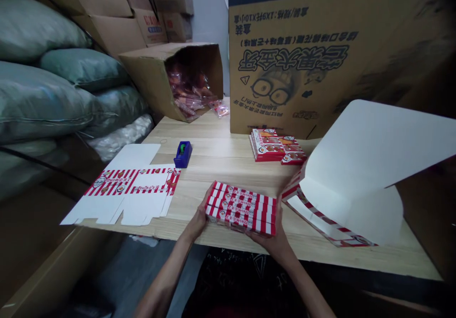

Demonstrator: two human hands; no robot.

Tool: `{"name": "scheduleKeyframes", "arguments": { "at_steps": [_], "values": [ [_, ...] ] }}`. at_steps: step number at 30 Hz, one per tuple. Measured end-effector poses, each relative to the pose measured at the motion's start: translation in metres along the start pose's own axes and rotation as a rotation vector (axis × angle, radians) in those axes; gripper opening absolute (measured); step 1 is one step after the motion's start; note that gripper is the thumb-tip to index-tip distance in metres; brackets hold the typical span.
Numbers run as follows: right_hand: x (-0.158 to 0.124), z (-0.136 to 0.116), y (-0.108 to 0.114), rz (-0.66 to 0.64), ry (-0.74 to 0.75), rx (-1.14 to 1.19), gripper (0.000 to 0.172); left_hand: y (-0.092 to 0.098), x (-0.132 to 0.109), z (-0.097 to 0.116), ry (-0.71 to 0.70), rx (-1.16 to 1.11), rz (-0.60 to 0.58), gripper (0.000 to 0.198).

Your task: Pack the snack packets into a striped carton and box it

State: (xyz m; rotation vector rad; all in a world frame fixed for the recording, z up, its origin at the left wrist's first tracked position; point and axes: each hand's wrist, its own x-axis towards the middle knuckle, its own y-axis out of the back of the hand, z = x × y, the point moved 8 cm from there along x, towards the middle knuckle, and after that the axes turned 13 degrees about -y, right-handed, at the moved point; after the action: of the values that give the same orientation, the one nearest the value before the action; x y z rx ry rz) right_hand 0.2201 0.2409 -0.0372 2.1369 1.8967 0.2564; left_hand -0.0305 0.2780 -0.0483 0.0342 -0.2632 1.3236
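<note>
A stack of red-and-white striped small boxes [241, 208] lies near the front edge of the wooden table [221, 159]. My left hand [198, 220] is closed on the stack's left end. My right hand [272, 239] grips its right front corner from below. Right of the stack lies an opened white carton with striped sides [351, 185], its big flap raised. Flat unfolded striped carton blanks [133, 190] lie to the left.
A blue tape dispenser [183, 154] sits mid-table. More small red boxes [276, 144] lie in front of a large printed cardboard box [320, 52]. A tipped cardboard box [178, 78] spills red packets at the back. Grey sacks [46, 85] pile up at left.
</note>
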Motion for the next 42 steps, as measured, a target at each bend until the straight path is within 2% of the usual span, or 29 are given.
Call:
{"name": "scheduleKeyframes", "arguments": {
  "at_steps": [4,7,10,14,16,19,20,22,24,26,29,31,34,36,38,40,42],
  "values": [
    [-0.003,0.004,0.003,0.070,0.040,-0.009,0.144,0.003,-0.004,0.010,-0.013,0.040,-0.026,0.112],
    [-0.001,0.002,0.005,0.085,0.073,-0.039,0.146,0.005,0.008,0.035,-0.075,0.106,-0.110,0.119],
    [0.001,0.001,0.005,0.076,0.074,-0.038,0.149,0.005,0.024,0.052,-0.134,0.079,-0.104,0.125],
    [0.001,0.002,0.005,0.091,0.099,-0.030,0.147,-0.004,0.032,0.039,0.009,-0.088,-0.032,0.095],
    [0.001,0.003,0.005,0.097,0.104,-0.034,0.146,-0.008,0.032,0.039,0.079,-0.082,-0.060,0.093],
    [0.001,0.005,0.004,0.086,0.103,-0.022,0.145,-0.012,0.040,0.070,0.020,0.253,-0.222,0.104],
    [0.001,0.004,0.004,0.086,0.110,-0.013,0.145,-0.018,0.044,0.085,-0.043,0.423,-0.313,0.112],
    [0.001,0.003,0.005,0.085,0.133,-0.002,0.146,-0.044,0.051,0.109,-0.186,0.743,-0.563,0.132],
    [0.001,0.002,0.005,0.092,0.144,-0.006,0.147,-0.077,0.052,0.111,-0.272,0.972,-0.840,0.146],
    [0.002,0.001,0.005,0.098,0.134,-0.016,0.146,-0.100,0.052,0.100,-0.293,1.129,-1.016,0.148],
    [0.003,0.000,0.002,0.101,0.118,-0.021,0.146,-0.114,0.057,0.082,-0.284,1.273,-1.055,0.128],
    [0.001,-0.001,0.001,0.076,0.099,-0.008,0.147,-0.116,0.060,0.077,-0.300,1.296,-1.035,0.117],
    [-0.016,-0.008,0.005,-0.012,0.059,0.001,0.142,-0.111,0.058,0.079,-0.318,1.285,-1.006,0.112],
    [-0.039,-0.021,0.024,-0.032,0.059,-0.016,0.119,-0.103,0.054,0.083,-0.319,1.273,-0.973,0.109],
    [-0.065,-0.040,0.064,0.073,0.059,-0.002,0.083,-0.090,0.051,0.092,-0.310,1.256,-0.900,0.106],
    [-0.089,-0.056,0.125,0.331,0.030,0.095,0.061,-0.075,0.055,0.110,-0.292,1.236,-0.792,0.103],
    [-0.108,-0.060,0.193,0.643,0.003,0.229,0.056,-0.067,0.067,0.141,-0.316,1.218,-0.688,0.102]
  ]
}}
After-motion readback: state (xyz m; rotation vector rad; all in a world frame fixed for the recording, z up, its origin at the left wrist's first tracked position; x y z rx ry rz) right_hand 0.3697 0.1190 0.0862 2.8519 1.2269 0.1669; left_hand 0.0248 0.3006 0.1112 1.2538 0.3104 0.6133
